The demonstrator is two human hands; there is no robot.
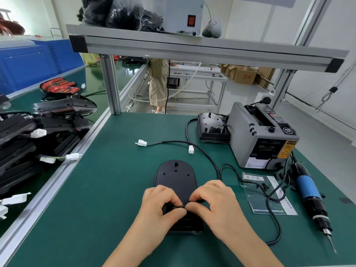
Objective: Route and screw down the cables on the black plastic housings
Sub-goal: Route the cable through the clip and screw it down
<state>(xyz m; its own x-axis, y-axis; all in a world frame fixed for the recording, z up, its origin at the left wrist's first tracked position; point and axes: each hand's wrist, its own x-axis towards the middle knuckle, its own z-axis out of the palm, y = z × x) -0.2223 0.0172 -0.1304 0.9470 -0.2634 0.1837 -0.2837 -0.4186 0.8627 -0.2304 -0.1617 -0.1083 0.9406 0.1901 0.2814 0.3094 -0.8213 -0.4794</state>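
A black plastic housing (175,178) lies flat on the green mat in front of me, rounded end away. Both hands work over its near half. My left hand (161,201) and my right hand (213,199) pinch a thin black cable (182,206) between their fingertips, right above the housing. A longer black cable (208,157) runs from the hands up across the mat to two white connectors (142,143). A second housing (212,128) with its cable fitted sits at the back beside the grey machine.
A grey tape dispenser (262,135) stands at the right rear. A blue electric screwdriver (310,195) lies along the right edge, with small black screws (264,186) on a plastic sheet beside it. Stacked housings (28,143) fill the conveyor on the left. A shelf frame spans overhead.
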